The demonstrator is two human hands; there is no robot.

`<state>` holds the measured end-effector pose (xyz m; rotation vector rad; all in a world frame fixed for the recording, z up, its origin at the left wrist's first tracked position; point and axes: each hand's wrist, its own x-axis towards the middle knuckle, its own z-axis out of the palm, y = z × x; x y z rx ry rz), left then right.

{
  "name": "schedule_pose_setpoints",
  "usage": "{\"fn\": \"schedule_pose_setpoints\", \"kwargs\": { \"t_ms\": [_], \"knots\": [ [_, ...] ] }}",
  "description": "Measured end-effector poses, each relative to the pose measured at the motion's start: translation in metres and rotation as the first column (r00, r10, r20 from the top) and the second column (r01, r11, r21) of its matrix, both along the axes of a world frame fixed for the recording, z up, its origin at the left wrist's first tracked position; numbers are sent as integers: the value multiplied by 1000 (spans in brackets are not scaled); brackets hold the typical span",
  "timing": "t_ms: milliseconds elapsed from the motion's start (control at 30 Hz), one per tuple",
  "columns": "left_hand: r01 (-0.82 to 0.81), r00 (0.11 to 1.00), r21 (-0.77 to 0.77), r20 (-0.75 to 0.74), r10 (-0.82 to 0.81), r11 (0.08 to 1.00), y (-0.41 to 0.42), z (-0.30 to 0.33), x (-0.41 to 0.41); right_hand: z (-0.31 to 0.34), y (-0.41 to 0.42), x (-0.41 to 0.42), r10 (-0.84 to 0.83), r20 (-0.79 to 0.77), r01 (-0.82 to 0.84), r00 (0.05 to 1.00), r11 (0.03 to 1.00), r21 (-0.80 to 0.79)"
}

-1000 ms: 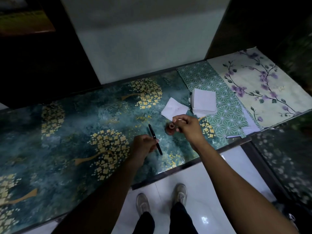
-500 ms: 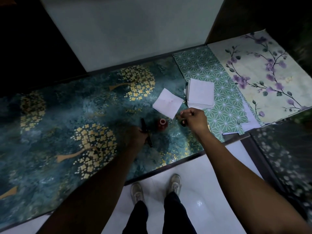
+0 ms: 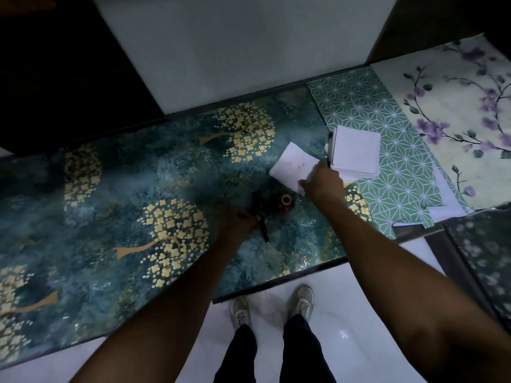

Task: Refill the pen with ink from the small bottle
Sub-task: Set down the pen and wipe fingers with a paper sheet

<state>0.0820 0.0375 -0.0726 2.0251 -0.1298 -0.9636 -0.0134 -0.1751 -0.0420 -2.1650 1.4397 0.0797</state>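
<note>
**Both hands down at the open ink bottle**

Right now I see my left hand (image 3: 237, 221) low on the worktop (image 3: 116, 205), fingers closed round a black pen (image 3: 261, 217). The pen lies at a slant, one end poking out past the knuckles toward me, the other end showing above the hand. The light is poor, so I cannot tell whether the pen rests on the surface or is lifted off it.

My right hand (image 3: 322, 181) reaches further out, and its fingertips sit on the near edge of a loose white paper sheet (image 3: 293, 165). It looks like a pinch on that sheet, though the grip itself is hidden behind the back of the hand.

Between the two hands stands the small bottle (image 3: 286, 203), reddish, upright, its mouth open and pale inside. It is just beside the pen and near the lower corner of the loose sheet, touching neither as far as I can make out.

Beyond the right hand a stack of white papers (image 3: 355, 153) lies on a green star-patterned mat (image 3: 387, 189). Further right is a cream sheet with purple blossoms (image 3: 456, 111). The worktop is dark teal with golden trees. Below its edge I see white floor (image 3: 359, 299) and two pale shoes (image 3: 302, 301).
</note>
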Motion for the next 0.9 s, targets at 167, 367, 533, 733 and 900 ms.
{"fn": "schedule_pose_setpoints", "kwargs": {
  "t_ms": [167, 367, 533, 733, 900],
  "knots": [
    [-35, 999, -26, -36, 34, 999, 3, -7, 5, -3, 5, 9, 6, -22, -8, 1000, 999, -51],
    [-1, 1000, -25, -2, 1, 1000, -2, 5, 3, -12, 5, 13, 32, 51, -30, 998, 998, -55],
    [-39, 999, -43, -14, 38, 998, -3, 12, 3, -13, 8, 13, -4, 162, 6, 987, 1000, -11],
    [-44, 993, -90, 105, 54, 995, -10, 35, 5, 20, 4, 5, -46, 327, 50, 944, 999, -5],
    [-8, 989, -208, 146, 39, 978, -22, 67, 5, 63, 9, -2, -40, 455, 71, 890, 996, -52]
  ]
}}
